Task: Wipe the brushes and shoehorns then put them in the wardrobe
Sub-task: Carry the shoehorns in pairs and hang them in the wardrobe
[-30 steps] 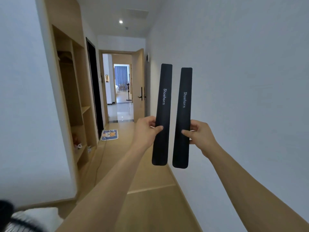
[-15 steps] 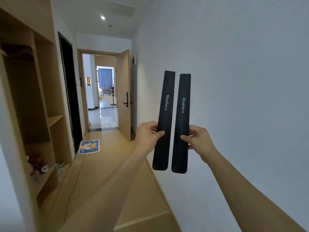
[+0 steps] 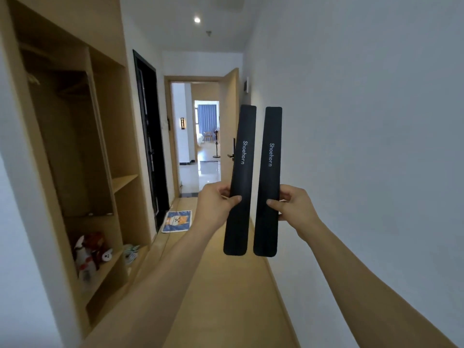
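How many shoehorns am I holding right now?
2: one shoehorn in your left hand, the other shoehorn in your right hand, side by side, upright.

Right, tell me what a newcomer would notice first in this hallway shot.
Two long black shoehorns, each printed "Shoehorn", stand upright side by side mid-frame: the left shoehorn is gripped by the left hand, the right shoehorn by the right hand. On the left stands the open wooden wardrobe, with plush toys on a low shelf.
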### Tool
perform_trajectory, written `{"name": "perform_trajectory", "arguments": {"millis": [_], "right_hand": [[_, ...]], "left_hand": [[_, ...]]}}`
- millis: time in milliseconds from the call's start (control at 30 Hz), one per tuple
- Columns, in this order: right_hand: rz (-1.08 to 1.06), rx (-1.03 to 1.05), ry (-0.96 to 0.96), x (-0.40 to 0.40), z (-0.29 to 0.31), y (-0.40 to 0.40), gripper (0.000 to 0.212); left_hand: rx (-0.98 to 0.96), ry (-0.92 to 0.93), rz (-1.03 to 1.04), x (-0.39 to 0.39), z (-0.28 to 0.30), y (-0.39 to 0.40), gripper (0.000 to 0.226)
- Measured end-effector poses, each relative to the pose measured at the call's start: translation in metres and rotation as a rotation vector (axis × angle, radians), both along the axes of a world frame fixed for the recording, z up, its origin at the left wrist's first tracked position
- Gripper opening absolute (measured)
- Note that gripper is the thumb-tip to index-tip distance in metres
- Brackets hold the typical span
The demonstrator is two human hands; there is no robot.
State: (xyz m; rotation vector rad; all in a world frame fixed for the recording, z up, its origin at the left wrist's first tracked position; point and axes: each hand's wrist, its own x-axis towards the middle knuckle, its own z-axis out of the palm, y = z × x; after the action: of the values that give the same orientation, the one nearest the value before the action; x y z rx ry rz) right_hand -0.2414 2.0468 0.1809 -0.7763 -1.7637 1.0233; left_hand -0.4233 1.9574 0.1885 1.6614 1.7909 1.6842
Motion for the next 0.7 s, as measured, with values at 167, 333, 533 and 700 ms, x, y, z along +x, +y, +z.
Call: {"name": "perform_trajectory", "arguments": {"millis": [167,333,533,700], "right_hand": [[0.142,-0.011,0.003,-0.056,0.017,0.103,0.029],[0.262,-0.016,-0.003,-0.110,0.024,0.188,0.027],[0.336,-0.030,-0.031,-0.176,0.011,0.267,0.029],[0.343,-0.031,-0.041,-0.236,0.004,0.343,0.032]], "left_hand": [[-0.008,-0.008,0.144,-0.044,0.019,0.080,0.016],[0.019,-0.042,0.252,-0.089,0.027,0.149,0.015],[0.005,-0.081,0.292,-0.149,0.012,0.220,0.016],[0.013,-0.111,0.298,-0.209,0.001,0.300,0.016]]}}
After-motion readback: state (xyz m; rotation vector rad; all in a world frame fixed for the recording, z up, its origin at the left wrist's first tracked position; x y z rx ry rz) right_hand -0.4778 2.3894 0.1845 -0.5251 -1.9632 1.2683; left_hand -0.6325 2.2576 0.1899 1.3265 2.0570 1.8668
